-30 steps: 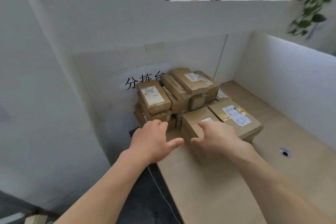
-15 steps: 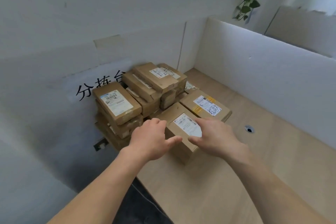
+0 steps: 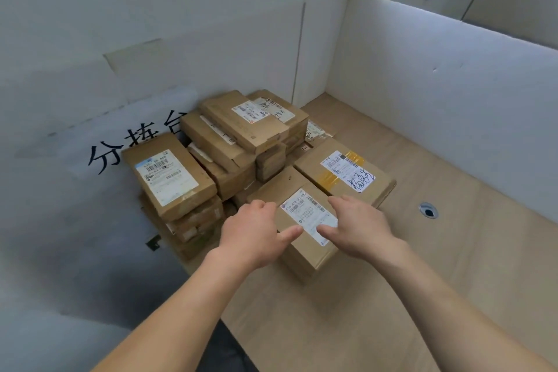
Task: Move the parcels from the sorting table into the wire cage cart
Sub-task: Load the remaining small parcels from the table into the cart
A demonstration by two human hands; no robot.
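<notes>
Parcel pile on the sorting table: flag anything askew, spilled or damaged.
The pile is stacked unevenly: the top parcel lies tilted across those below, and the left parcel sits crooked on its stack. No spill or clear damage shows.
</notes>
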